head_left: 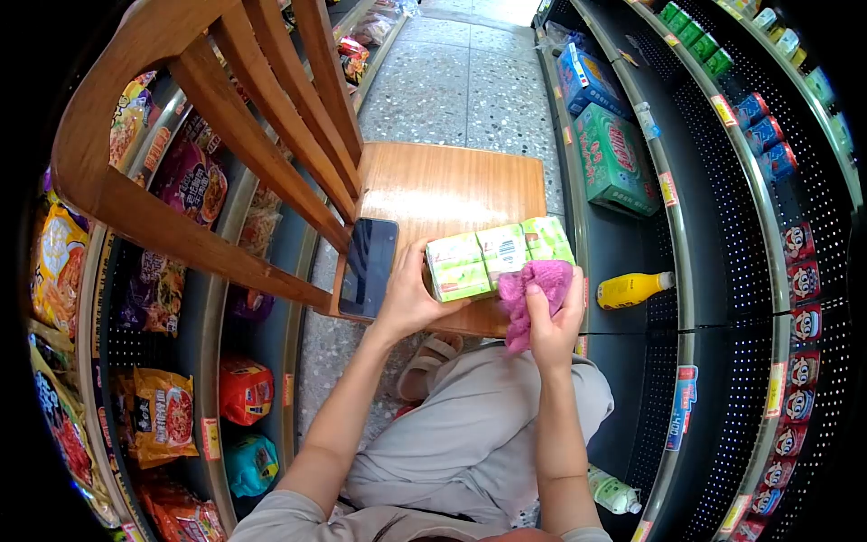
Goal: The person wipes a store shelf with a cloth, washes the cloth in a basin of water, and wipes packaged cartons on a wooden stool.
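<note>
My left hand (pixel 409 296) grips the left end of a shrink-wrapped-looking pack of small green and white cartons (pixel 462 262); their exact contents cannot be made out. Bunched in my right hand (pixel 555 331) is a pink cloth (pixel 519 305), pressed against the pack's near right side, with the thumb on top of it. Both hands are over the wooden chair's seat (pixel 452 181). A dark smartphone (pixel 368 268) lies on the seat just left of my left hand.
The chair's slatted back (pixel 262 117) rises at the left. Shelves of noodle packets (pixel 163 411) line that side. On the right-hand shelves are a yellow bottle (pixel 632 290) lying down, a green box (pixel 616 161), a blue box (pixel 589 79) and several cans (pixel 764 135).
</note>
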A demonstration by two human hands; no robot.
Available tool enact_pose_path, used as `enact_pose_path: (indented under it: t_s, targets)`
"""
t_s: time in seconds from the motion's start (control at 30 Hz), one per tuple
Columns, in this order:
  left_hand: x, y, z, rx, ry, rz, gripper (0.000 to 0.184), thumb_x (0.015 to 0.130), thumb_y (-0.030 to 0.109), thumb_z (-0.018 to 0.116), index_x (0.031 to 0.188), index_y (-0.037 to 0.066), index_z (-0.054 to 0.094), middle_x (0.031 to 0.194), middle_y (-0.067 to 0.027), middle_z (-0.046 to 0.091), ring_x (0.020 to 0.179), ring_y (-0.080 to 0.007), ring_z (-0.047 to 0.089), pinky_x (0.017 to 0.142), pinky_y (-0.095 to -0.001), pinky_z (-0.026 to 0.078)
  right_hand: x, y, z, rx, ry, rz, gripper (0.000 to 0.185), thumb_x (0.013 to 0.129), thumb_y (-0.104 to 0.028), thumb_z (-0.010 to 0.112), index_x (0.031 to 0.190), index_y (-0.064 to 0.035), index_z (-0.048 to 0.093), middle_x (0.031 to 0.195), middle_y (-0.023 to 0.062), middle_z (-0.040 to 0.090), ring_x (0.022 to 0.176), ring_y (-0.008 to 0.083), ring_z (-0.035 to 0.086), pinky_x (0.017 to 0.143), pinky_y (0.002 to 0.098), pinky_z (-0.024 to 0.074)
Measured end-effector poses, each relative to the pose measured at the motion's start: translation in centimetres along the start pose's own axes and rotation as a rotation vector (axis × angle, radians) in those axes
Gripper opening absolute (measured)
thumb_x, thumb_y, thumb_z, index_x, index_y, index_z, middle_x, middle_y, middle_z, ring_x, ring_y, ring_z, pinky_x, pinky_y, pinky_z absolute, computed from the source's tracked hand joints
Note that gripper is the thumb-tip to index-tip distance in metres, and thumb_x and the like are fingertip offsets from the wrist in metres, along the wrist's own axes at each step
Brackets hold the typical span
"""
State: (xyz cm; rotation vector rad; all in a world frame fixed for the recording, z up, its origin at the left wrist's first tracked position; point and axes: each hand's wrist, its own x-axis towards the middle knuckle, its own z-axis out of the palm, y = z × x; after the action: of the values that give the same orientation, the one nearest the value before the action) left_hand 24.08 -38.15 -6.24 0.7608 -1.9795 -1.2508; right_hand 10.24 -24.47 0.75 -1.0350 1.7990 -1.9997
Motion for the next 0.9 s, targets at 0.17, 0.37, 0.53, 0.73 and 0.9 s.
enact_pose_path:
  t_s: [0.17,0.37,0.53,0.73,0.9]
  targets:
    - [-0.1,-0.5,0.3,-0.05,0.01,0.016,0.089,0.061,0.024,0.092,0.133,0.0,0.044,0.123,-0.0196,0.055,0.116,-0.0344,0.056,0.099,-0.0405,0.045,0.2,-0.2,0.7,-0.589,-0.185,-0.41,0.034,0.081,0.003,0.066,0.114,-0.0052,0.062,0.099,0.0144,0.063,0.083,0.0304,0.066,0.071,0.0365,0.0534]
    - [-0.2,-0.8,0.5,-0.046,0.043,0.019,0.086,0.065,0.023,0.09,0.133,-0.001,0.043,0.123,-0.0219,0.055,0.118,-0.0373,0.053,0.102,-0.0423,0.043,-2.6,0.1,3.6,-0.871,-0.441,-0.48,0.045,0.076,-0.005,0.066,0.119,-0.0158,0.066,0.109,0.0115,0.058,0.091,0.0283,0.065,0.068,0.0381,0.0567]
    - [-0.3,-0.7,0.5,-0.024,0.053,0.019,0.083,0.066,0.02,0.088,0.132,-0.002,0.044,0.122,-0.0227,0.055,0.118,-0.0387,0.052,0.102,-0.043,0.042,-3.5,-0.7,3.9,-0.994,-0.464,-0.443,0.045,0.076,-0.006,0.065,0.12,-0.0135,0.065,0.107,0.0111,0.057,0.088,0.0272,0.063,0.065,0.0376,0.0562]
    - [-0.2,-0.5,0.5,0.008,0.077,0.05,0.079,0.068,0.02,0.086,0.131,-0.002,0.045,0.121,-0.0237,0.055,0.116,-0.0404,0.052,0.102,-0.0445,0.041,-3.3,-1.3,4.3,-1.031,-0.487,-0.408,0.044,0.077,-0.005,0.063,0.121,-0.0114,0.064,0.102,0.0116,0.055,0.087,0.028,0.061,0.063,0.0389,0.0549]
    - [-0.2,0.0,0.5,0.051,0.082,0.072,0.076,0.07,0.021,0.084,0.131,-0.003,0.045,0.121,-0.0239,0.055,0.116,-0.0407,0.052,0.101,-0.0448,0.041,-1.9,-1.6,5.7,-1.064,-0.505,-0.319,0.043,0.08,-0.004,0.06,0.122,-0.0113,0.062,0.1,0.0127,0.055,0.089,0.0305,0.061,0.066,0.0413,0.0545]
